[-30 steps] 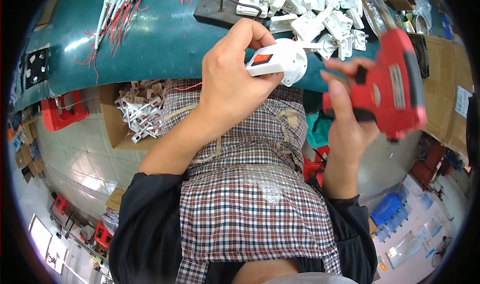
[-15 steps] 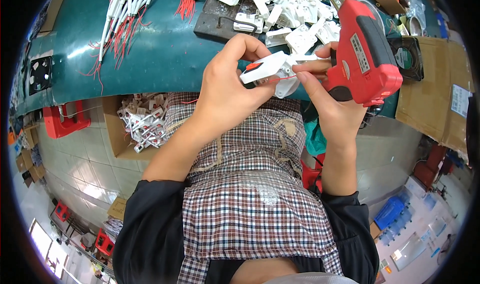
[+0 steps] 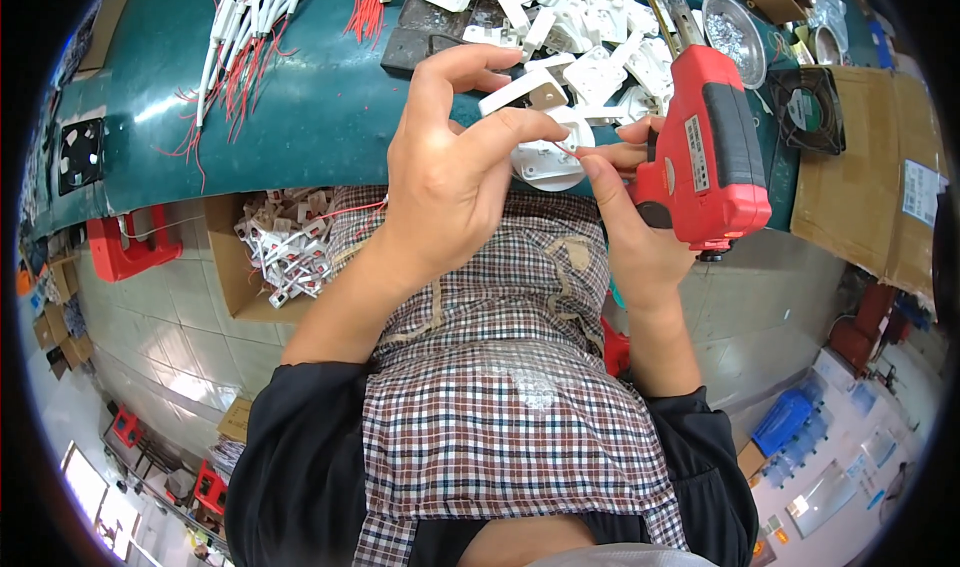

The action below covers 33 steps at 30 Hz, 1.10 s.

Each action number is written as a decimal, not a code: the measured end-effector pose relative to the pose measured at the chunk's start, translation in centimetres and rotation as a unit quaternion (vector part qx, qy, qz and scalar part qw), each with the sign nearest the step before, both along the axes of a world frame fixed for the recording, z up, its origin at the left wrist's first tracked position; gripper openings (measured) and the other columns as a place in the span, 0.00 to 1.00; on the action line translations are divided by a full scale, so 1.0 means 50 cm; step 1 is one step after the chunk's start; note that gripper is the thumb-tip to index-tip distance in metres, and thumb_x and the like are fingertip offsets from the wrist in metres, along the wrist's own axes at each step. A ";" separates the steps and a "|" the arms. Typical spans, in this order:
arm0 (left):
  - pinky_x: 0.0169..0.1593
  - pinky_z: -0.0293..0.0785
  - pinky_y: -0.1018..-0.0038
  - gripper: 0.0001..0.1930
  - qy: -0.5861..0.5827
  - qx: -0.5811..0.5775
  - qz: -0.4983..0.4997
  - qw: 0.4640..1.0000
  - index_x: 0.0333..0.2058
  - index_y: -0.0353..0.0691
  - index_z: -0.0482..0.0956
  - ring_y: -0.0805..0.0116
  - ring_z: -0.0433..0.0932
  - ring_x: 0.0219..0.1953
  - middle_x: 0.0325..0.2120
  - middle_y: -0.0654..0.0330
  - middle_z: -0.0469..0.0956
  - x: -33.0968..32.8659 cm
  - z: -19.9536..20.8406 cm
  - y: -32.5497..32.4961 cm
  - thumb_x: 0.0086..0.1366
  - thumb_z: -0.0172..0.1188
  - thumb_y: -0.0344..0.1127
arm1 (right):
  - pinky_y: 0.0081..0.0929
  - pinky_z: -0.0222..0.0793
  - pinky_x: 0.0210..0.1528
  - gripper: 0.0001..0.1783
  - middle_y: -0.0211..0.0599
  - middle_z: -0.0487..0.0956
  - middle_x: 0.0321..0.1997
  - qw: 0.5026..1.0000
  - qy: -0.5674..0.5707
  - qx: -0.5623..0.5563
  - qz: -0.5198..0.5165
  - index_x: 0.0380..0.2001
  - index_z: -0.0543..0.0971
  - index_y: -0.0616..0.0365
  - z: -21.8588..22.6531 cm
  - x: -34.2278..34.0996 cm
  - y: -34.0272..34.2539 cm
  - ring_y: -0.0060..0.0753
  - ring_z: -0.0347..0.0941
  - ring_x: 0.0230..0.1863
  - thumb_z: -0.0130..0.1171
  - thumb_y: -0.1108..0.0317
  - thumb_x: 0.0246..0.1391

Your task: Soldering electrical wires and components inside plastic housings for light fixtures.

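Note:
My left hand [image 3: 445, 172] has its back turned up, and a finger and thumb close on a thin red wire [image 3: 569, 150]. The thumb and fingertip of my right hand [image 3: 635, 212] meet the same wire from the right. That hand also holds a red and black pistol-shaped power tool [image 3: 700, 152] with a long metal nose pointing away from me. Just below the fingertips, at the table's front edge, is a round white plastic housing part [image 3: 550, 165]; what supports it is hidden. Behind it lies an oblong white shell [image 3: 527, 91]. Another red wire [image 3: 355, 210] trails from under my left hand.
Loose white plastic parts [image 3: 600, 27] pile up at the back of the green table [image 3: 300, 117], beside a dark metal block [image 3: 408, 42]. White cables with red wires [image 3: 235, 47] lie left. A metal bowl [image 3: 735, 39], black fan [image 3: 806, 110] and cardboard box [image 3: 870, 157] stand right.
My left hand has turned and no longer shows the white shell with the red switch in its fingers. The power tool has come slightly left and nearer, uncovering the metal bowl.

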<state>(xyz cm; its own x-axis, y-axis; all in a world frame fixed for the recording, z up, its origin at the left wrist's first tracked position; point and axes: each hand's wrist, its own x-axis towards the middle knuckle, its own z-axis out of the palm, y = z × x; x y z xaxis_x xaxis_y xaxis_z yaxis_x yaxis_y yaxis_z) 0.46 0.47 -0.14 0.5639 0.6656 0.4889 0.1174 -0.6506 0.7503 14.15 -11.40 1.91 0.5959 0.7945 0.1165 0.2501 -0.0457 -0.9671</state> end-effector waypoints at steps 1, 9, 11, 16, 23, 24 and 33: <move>0.43 0.76 0.66 0.09 0.001 0.023 0.001 1.000 0.34 0.46 0.86 0.55 0.77 0.44 0.53 0.53 0.72 0.000 0.004 0.001 0.54 0.64 0.25 | 0.21 0.72 0.43 0.24 0.40 0.82 0.37 1.000 0.000 0.000 -0.001 0.52 0.69 0.66 -0.004 -0.005 0.000 0.23 0.78 0.35 0.67 0.80 0.54; 0.35 0.81 0.75 0.10 0.051 -0.009 -0.012 0.999 0.33 0.46 0.86 0.59 0.74 0.51 0.58 0.54 0.68 -0.003 0.008 -0.011 0.51 0.72 0.27 | 0.24 0.74 0.47 0.18 0.42 0.81 0.42 0.999 -0.033 0.002 -0.019 0.51 0.68 0.67 -0.026 -0.014 -0.012 0.28 0.81 0.42 0.61 0.80 0.60; 0.34 0.81 0.74 0.08 0.059 -0.007 -0.003 0.998 0.31 0.45 0.85 0.59 0.75 0.50 0.58 0.54 0.69 0.001 0.011 -0.016 0.50 0.73 0.28 | 0.23 0.75 0.46 0.15 0.41 0.79 0.45 0.999 -0.010 0.034 -0.040 0.49 0.69 0.67 -0.039 -0.025 -0.009 0.27 0.81 0.43 0.60 0.79 0.61; 0.31 0.73 0.73 0.08 0.078 0.060 0.043 0.994 0.27 0.42 0.82 0.58 0.78 0.46 0.51 0.54 0.75 0.009 0.011 -0.029 0.48 0.73 0.28 | 0.22 0.76 0.45 0.11 0.42 0.77 0.46 0.997 -0.042 0.047 -0.045 0.47 0.69 0.67 -0.049 -0.028 -0.023 0.28 0.82 0.43 0.56 0.81 0.63; 0.41 0.76 0.64 0.09 0.082 0.065 0.052 0.993 0.25 0.40 0.77 0.52 0.76 0.45 0.48 0.55 0.76 0.019 0.011 -0.040 0.45 0.69 0.28 | 0.25 0.74 0.49 0.12 0.43 0.82 0.42 0.996 -0.078 -0.045 -0.017 0.50 0.66 0.65 -0.031 -0.020 -0.040 0.29 0.81 0.43 0.53 0.76 0.66; 0.40 0.74 0.65 0.08 0.084 0.058 0.045 0.994 0.25 0.41 0.78 0.54 0.77 0.45 0.48 0.55 0.76 0.018 0.011 -0.039 0.46 0.70 0.28 | 0.24 0.74 0.48 0.12 0.43 0.83 0.42 0.992 -0.112 -0.060 -0.018 0.50 0.67 0.64 -0.032 -0.015 -0.045 0.28 0.81 0.41 0.53 0.76 0.66; 0.45 0.74 0.64 0.08 0.065 0.017 0.021 0.998 0.25 0.40 0.80 0.53 0.77 0.46 0.49 0.53 0.77 0.011 0.007 -0.035 0.48 0.70 0.28 | 0.19 0.63 0.26 0.23 0.33 0.71 0.33 0.994 0.036 -0.031 -0.101 0.58 0.68 0.64 0.084 0.007 -0.162 0.18 0.63 0.21 0.59 0.74 0.60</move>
<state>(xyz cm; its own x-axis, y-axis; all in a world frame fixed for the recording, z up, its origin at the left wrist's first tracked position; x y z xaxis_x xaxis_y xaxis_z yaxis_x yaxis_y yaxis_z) 1.02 -1.28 0.23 0.5959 0.6745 0.4358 0.2400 -0.6674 0.7049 14.52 -19.52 6.13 0.7493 0.6618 0.0230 0.1607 -0.1480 -0.9758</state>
